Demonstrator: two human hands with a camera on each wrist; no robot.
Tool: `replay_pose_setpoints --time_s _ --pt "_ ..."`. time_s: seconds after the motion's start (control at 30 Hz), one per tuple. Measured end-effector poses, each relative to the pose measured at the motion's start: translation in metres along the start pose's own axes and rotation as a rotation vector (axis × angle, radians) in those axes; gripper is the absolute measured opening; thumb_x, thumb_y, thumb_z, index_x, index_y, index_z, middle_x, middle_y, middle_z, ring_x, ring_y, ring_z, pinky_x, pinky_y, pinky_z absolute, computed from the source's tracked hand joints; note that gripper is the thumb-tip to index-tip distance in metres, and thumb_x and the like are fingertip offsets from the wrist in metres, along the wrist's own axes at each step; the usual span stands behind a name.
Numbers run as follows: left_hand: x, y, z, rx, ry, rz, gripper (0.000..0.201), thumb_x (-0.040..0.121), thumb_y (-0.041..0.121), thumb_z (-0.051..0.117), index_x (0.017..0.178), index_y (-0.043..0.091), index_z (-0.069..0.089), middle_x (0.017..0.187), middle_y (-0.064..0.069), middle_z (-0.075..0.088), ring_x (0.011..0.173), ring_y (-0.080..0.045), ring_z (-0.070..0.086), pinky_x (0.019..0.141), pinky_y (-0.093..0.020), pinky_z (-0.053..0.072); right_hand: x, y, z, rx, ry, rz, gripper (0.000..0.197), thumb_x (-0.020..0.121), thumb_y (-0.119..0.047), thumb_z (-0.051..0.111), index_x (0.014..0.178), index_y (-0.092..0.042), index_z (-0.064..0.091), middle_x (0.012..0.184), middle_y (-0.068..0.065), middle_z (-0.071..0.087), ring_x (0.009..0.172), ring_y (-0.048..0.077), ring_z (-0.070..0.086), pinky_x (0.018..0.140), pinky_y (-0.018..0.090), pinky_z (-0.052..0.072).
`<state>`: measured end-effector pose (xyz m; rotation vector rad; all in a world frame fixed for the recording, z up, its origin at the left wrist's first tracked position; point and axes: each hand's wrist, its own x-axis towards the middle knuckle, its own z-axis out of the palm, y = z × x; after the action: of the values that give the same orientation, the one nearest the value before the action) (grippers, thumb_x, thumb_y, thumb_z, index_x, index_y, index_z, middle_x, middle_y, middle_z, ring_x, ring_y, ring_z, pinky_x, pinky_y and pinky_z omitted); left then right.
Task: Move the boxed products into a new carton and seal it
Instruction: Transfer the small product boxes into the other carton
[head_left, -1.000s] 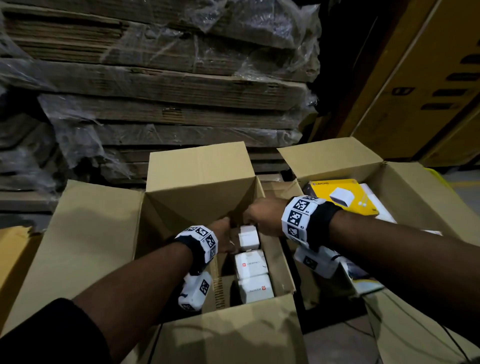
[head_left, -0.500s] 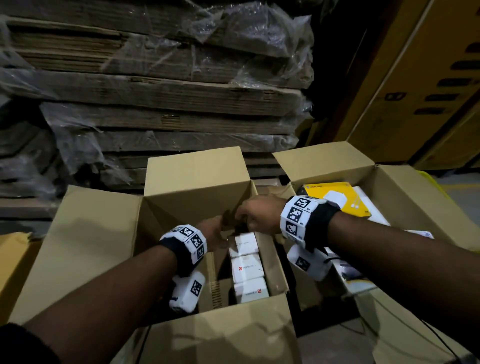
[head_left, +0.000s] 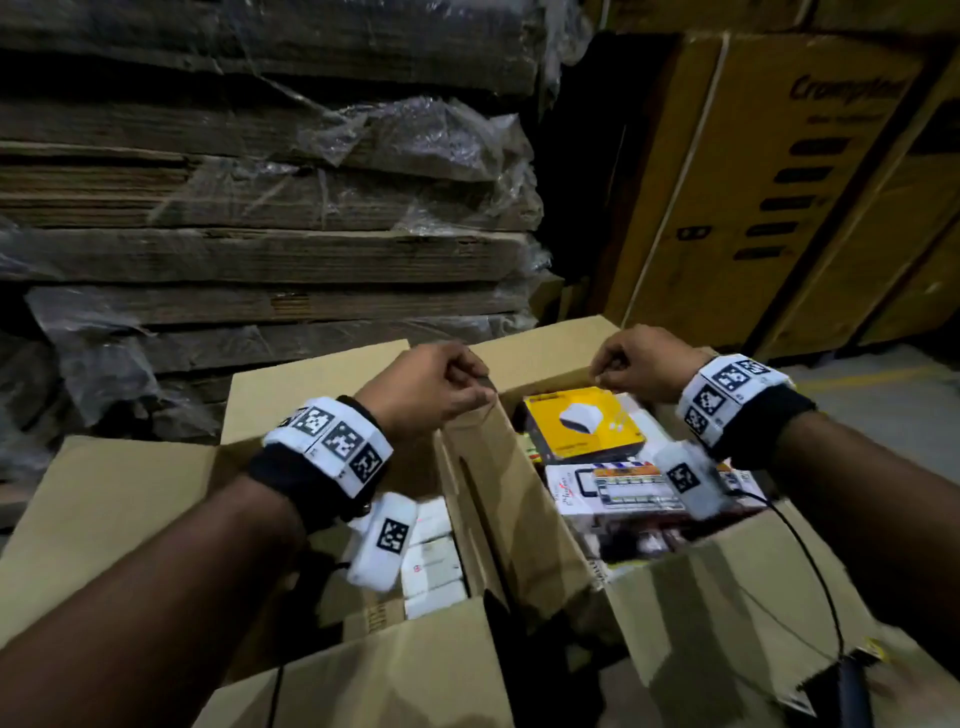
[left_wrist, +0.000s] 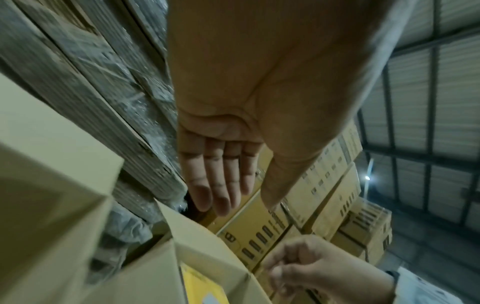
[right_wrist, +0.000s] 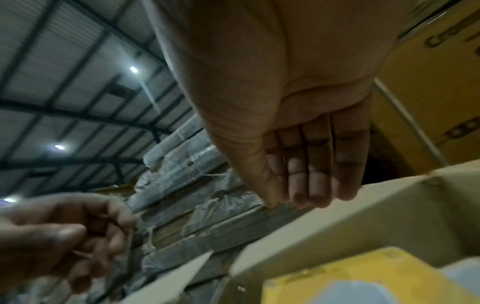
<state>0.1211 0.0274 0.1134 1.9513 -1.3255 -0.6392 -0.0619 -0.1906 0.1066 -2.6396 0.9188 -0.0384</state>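
My left hand (head_left: 426, 387) hangs above the left carton (head_left: 311, 379), fingers loosely curled and holding nothing, so far as I can see. Under that wrist, inside the left carton, sits a column of at least 3 small white product boxes (head_left: 434, 564), tight against its right wall. My right hand (head_left: 641, 366) hovers over the right carton (head_left: 727, 587), which stands touching the left carton; its fingers are loosely curled too, thumb near the fingertips, and I see nothing pinched there. Below it lie a white printed box (head_left: 618, 488) and, farther from me, a yellow box (head_left: 582, 423) picturing a white device. Beyond the left carton rises a wrapped stack of flat cardboard (head_left: 270, 218); right of it stand tall yellow cartons (head_left: 789, 197).

My judgement: I am between picks, with boxes yet to move. Reaching down, my wrist band or its trailing cable could snag the upright flaps between the 2 cartons, folding one over the packed column or dragging a box askew.
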Motion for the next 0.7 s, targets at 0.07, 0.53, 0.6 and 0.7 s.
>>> replay_pose_setpoints --time_s 0.07,0.53,0.6,0.7 --pt "0.012 0.008 0.017 -0.014 -0.032 -0.002 0.028 0.087 0.023 0.075 0.11 0.01 0.066 0.094 -0.008 0.073 0.084 -0.028 0.07 0.078 -0.044 0.058 0.003 0.026 0.005 -0.066 -0.063 0.112 0.016 0.081 -0.027 0.075 0.09 -0.013 0.075 0.088 0.004 0.072 0.089 0.021 0.067 0.071 0.026 0.047" --pt "0.035 0.025 0.102 0.073 -0.142 -0.074 0.025 0.087 0.022 0.075 0.107 0.012 0.064 0.084 0.001 0.074 0.066 -0.006 0.063 0.068 -0.025 0.051 -0.047 0.088 0.043 -0.131 -0.492 0.006 0.086 0.055 -0.05 0.089 0.124 -0.024 0.044 0.108 -0.01 0.053 0.1 0.016 0.056 0.088 0.031 0.048" --pt "0.034 0.027 0.106 0.037 -0.137 -0.097 0.026 0.087 0.02 0.075 0.108 0.01 0.064 0.083 0.001 0.074 0.064 -0.006 0.064 0.072 -0.032 0.055 -0.053 0.09 0.05 -0.185 -0.493 -0.048 0.085 0.053 -0.046 0.09 0.123 -0.026 0.045 0.109 -0.007 0.057 0.098 0.018 0.058 0.085 0.032 0.05" --pt "0.033 0.028 0.11 0.003 -0.121 -0.117 0.027 0.087 0.016 0.075 0.109 0.006 0.063 0.086 -0.006 0.074 0.069 -0.01 0.065 0.074 -0.036 0.056 -0.061 0.09 0.061 -0.257 -0.442 -0.099 0.082 0.051 -0.043 0.085 0.121 -0.031 0.045 0.108 -0.006 0.056 0.094 0.019 0.06 0.084 0.036 0.053"
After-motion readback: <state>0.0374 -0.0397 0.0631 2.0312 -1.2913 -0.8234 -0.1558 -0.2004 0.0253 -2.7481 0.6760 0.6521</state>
